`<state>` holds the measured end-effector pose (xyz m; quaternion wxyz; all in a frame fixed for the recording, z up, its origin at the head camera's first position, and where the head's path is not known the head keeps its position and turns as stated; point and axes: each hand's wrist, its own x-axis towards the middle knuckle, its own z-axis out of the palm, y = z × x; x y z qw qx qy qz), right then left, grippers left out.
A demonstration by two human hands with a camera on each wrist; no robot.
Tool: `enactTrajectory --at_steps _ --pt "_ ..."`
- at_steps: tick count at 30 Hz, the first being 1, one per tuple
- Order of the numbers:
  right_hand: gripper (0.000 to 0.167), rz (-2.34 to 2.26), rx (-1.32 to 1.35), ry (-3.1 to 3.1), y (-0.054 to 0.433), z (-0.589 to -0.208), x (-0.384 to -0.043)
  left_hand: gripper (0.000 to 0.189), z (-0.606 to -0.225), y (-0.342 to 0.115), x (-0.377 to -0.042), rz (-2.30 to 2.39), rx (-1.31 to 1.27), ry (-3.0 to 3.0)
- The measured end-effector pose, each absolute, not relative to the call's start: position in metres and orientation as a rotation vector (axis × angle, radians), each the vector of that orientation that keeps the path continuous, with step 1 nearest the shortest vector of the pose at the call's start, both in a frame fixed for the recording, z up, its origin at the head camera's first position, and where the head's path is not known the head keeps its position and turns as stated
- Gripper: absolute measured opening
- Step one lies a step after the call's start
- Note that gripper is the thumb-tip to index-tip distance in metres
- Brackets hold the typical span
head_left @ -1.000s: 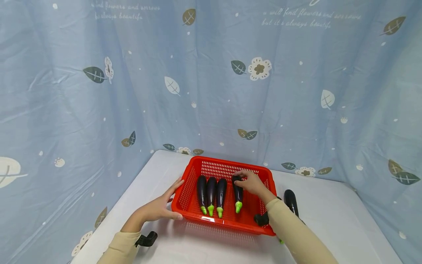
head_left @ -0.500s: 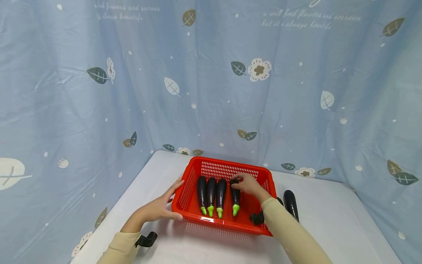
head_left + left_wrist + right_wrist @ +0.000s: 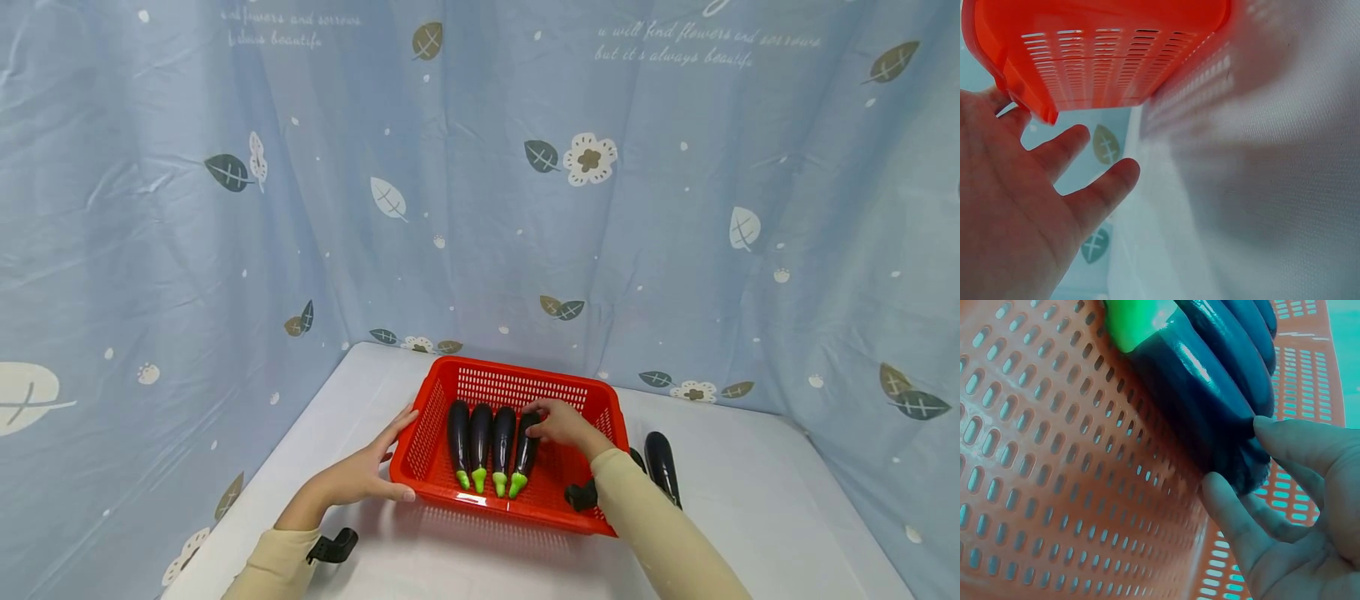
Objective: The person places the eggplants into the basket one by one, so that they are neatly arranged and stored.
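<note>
Right grip (image 3: 558,423): clamped on the fourth eggplant (image 3: 525,460), pinching its blunt far end between thumb and fingers. Holding it there seemed to leave the green stem end free to swing toward its neighbours.
Left grip (image 3: 358,475): fingers and thumb spread apart at the near left corner of the red plastic basket (image 3: 555,479), curled round nothing. The left wrist view showed some fingers at the rim and others free of it; the hand was probably there to steady the basket.
Eggplants in the row: the first eggplant (image 3: 459,442), second eggplant (image 3: 480,442) and third eggplant (image 3: 503,442) lay side by side in the basket's left half, stem ends near, probably arranged that way to keep the row even.
Held eggplant: inside the basket, just right of the third, leaning with its stem end toward near left.
Eggplant outside: a fifth eggplant (image 3: 660,462) lay on the white surface (image 3: 780,492) right of the basket, partly hidden by the right sleeve (image 3: 667,521).
Change over the last second: the fourth eggplant had gone from clearly apart to just beside the third, its stem end moving left and nearer. Basket, left hand and the other three in the row had hardly shifted.
</note>
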<state>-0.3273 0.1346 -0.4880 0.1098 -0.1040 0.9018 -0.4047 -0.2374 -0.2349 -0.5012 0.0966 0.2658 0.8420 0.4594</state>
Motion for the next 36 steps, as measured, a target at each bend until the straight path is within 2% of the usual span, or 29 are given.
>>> enactTrajectory --at_steps 18,36 --pt "0.037 -1.113 -0.324 2.721 0.141 -0.481 -0.323 0.117 -0.501 -0.235 -0.237 1.363 0.791 2.496" --pt "0.037 -1.225 -0.304 2.749 0.151 -0.472 -0.317 0.116 -0.506 -0.237 -0.237 1.363 0.818 2.504"
